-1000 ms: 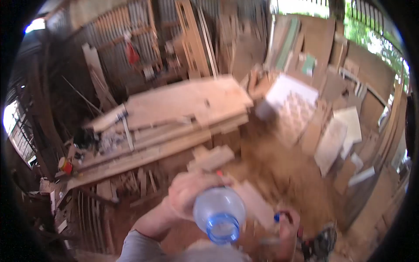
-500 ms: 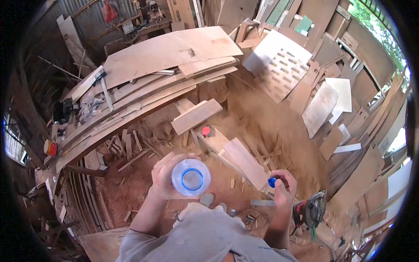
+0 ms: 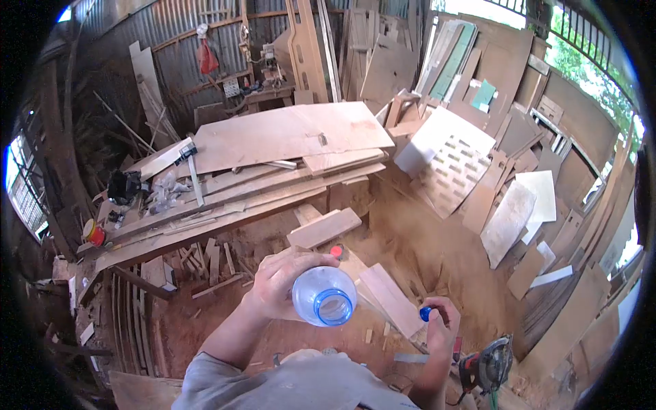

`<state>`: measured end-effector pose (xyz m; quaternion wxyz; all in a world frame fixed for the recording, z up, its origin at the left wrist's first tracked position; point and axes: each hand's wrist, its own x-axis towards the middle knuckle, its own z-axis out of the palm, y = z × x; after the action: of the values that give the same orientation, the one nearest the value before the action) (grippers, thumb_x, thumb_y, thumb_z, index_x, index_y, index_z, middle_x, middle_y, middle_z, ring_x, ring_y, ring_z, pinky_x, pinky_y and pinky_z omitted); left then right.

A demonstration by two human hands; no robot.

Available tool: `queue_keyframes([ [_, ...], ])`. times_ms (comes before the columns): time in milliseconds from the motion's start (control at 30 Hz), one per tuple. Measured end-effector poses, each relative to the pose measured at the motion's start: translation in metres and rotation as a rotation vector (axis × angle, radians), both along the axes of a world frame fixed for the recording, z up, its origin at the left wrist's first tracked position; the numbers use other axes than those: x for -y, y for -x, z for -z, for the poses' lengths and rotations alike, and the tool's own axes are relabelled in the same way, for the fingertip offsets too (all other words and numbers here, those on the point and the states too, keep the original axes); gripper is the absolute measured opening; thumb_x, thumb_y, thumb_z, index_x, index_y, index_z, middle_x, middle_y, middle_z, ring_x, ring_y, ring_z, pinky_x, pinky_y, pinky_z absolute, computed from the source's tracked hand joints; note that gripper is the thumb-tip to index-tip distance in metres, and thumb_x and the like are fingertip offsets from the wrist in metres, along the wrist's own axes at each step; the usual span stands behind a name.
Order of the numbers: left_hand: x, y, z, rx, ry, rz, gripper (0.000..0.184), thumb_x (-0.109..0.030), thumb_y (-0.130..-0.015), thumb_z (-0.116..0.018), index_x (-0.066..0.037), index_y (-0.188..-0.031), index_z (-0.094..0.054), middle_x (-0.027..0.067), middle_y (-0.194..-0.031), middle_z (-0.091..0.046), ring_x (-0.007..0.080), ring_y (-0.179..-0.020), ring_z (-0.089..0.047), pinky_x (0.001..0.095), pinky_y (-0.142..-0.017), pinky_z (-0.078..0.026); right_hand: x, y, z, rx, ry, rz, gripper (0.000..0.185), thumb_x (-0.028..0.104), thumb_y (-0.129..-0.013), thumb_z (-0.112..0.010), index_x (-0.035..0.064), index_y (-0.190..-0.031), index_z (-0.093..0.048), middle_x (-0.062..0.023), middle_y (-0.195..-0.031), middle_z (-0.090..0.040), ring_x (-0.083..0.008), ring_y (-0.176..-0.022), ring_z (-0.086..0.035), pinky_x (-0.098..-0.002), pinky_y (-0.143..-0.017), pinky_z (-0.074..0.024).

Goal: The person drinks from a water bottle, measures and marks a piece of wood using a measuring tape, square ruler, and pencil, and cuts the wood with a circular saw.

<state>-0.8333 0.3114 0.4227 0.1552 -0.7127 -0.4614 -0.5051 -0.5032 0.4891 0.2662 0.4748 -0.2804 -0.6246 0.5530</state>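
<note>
My left hand (image 3: 277, 283) is wrapped round a clear plastic bottle (image 3: 309, 292). Its uncapped mouth, ringed in blue, tilts toward me. Off to the right, a small blue bottle cap (image 3: 425, 313) is pinched between the thumb and fingers of my right hand (image 3: 444, 326). Bottle and cap are well apart. Just beyond the bottle lies a small round red object (image 3: 336, 251) on a board. Below my right hand is a red and black circular saw (image 3: 486, 365).
A workbench stacked with long boards and a plywood sheet (image 3: 287, 137) stands ahead to the left. Planks (image 3: 386, 295) lie in front of me above the sawdust-covered floor. A perforated panel (image 3: 454, 164) and other sheets lean at the right.
The bottle in my left hand has shifted right and tipped, so its mouth points lower. My right hand still pinches the cap. The view has lifted, showing more of the back wall.
</note>
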Motion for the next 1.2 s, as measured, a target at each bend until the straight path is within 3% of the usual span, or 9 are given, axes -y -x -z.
queue_keyframes([
  [267,0.009,-0.015,-0.047,-0.163,-0.034,0.022,0.065,-0.026,-0.071,-0.096,0.003,-0.123,-0.069,0.0146,-0.108,-0.080,0.0296,-0.090,-0.080,0.0396,-0.079,-0.065,0.016,-0.007,-0.012,0.008,-0.052,0.052,0.044,0.041,-0.097,-0.079,-0.0007,-0.112,-0.073,-0.0039,-0.094,-0.071,-0.0125,-0.084,-0.067,-0.0288,-0.075,-0.0542],
  [400,0.014,-0.027,-0.072,-0.256,-0.136,0.057,0.054,-0.017,-0.080,-0.088,0.006,-0.125,-0.070,0.0153,-0.103,-0.079,0.0300,-0.089,-0.079,0.0381,-0.075,-0.065,0.021,-0.010,-0.007,-0.089,-0.017,0.020,0.043,0.037,-0.097,-0.080,-0.0023,-0.112,-0.072,-0.0044,-0.094,-0.071,-0.0124,-0.083,-0.067,-0.0284,-0.074,-0.0539],
  [567,0.029,-0.048,-0.107,-0.399,-0.208,0.084,0.053,-0.017,-0.083,-0.085,0.008,-0.127,-0.070,0.0164,-0.101,-0.078,0.0296,-0.085,-0.078,0.0369,-0.069,-0.064,0.028,-0.010,-0.010,-0.231,0.015,-0.010,0.038,0.030,-0.097,-0.080,-0.0044,-0.111,-0.072,-0.0060,-0.095,-0.072,-0.0126,-0.083,-0.067,-0.0286,-0.075,-0.0538],
  [700,0.041,-0.066,-0.129,-0.458,-0.203,0.090,0.050,-0.016,-0.087,-0.082,0.009,-0.127,-0.069,0.0193,-0.104,-0.078,0.0309,-0.087,-0.078,0.0382,-0.075,-0.065,0.029,-0.019,-0.008,-0.223,0.052,-0.048,0.035,0.028,-0.096,-0.080,-0.0033,-0.110,-0.073,-0.0068,-0.095,-0.072,-0.0124,-0.086,-0.067,-0.0281,-0.079,-0.0529],
  [800,0.046,-0.080,-0.150,-0.507,-0.196,0.103,0.047,-0.017,-0.089,-0.080,0.010,-0.127,-0.069,0.0197,-0.105,-0.078,0.0319,-0.089,-0.078,0.0397,-0.081,-0.067,0.039,-0.026,-0.022,-0.085,0.130,-0.039,0.021,0.014,-0.100,-0.071,0.0004,-0.116,-0.073,-0.0059,-0.104,-0.072,-0.0169,-0.099,-0.064,-0.0321,-0.090,-0.0516],
  [967,0.049,-0.104,-0.174,-0.618,-0.287,0.063,0.045,-0.018,-0.092,-0.078,0.010,-0.126,-0.069,0.0212,-0.106,-0.079,0.0320,-0.091,-0.079,0.0414,-0.082,-0.067,0.030,-0.034,-0.002,-0.130,0.096,-0.034,0.019,0.005,-0.100,-0.069,0.0002,-0.117,-0.075,-0.0042,-0.105,-0.073,-0.0146,-0.096,-0.064,-0.0298,-0.087,-0.0511],
  [1067,0.052,-0.121,-0.189,-0.675,-0.333,0.041,0.045,-0.017,-0.092,-0.078,0.010,-0.126,-0.069,0.0210,-0.106,-0.079,0.0317,-0.091,-0.079,0.0413,-0.081,-0.068,0.036,-0.042,-0.018,-0.115,0.104,-0.073,0.017,0.004,-0.100,-0.068,0.0017,-0.115,-0.076,-0.0030,-0.103,-0.073,-0.0139,-0.096,-0.064,-0.0296,-0.087,-0.0509],
  [1200,0.056,-0.145,-0.205,-0.701,-0.367,0.042,0.046,-0.017,-0.091,-0.078,0.009,-0.127,-0.068,0.0205,-0.107,-0.079,0.0318,-0.093,-0.079,0.0410,-0.082,-0.068,0.016,-0.061,-0.009,-0.032,0.110,-0.275,0.023,0.017,-0.108,-0.067,0.0055,-0.127,-0.072,-0.0012,-0.105,-0.072,-0.0137,-0.096,-0.064,-0.0300,-0.088,-0.0511],
])
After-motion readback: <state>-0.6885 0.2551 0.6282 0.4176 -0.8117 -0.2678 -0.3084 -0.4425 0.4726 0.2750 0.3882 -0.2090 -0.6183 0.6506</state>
